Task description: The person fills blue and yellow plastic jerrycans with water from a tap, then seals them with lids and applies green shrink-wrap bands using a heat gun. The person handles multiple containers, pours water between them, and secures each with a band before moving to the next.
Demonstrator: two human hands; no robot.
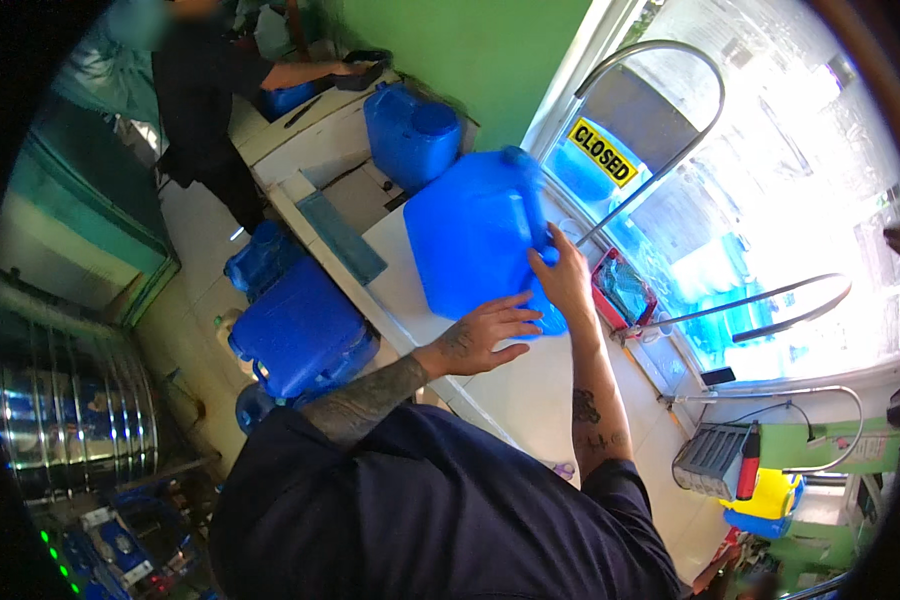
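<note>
A large blue plastic water jug [467, 230] leans at an angle above the white tiled counter [510, 400], its handle side slightly blurred. My right hand [567, 272] is closed at the jug's right side, thumb and fingers by the handle. Beside the jug's near lower edge, my left hand [482, 338] has its fingers stretched out flat; whether they touch the plastic is hard to tell. Beyond this jug, a second blue jug [410, 135] with a round cap stands on the counter's far end.
Blue jugs [305, 330] stand on the floor left of the counter. Curved metal faucets [715, 110] rise along the window side, near a red basket [622, 290] and a yellow sign [602, 152]. A person in dark clothes [205, 100] works at the far left. A ribbed metal tank [75, 390] stands at left.
</note>
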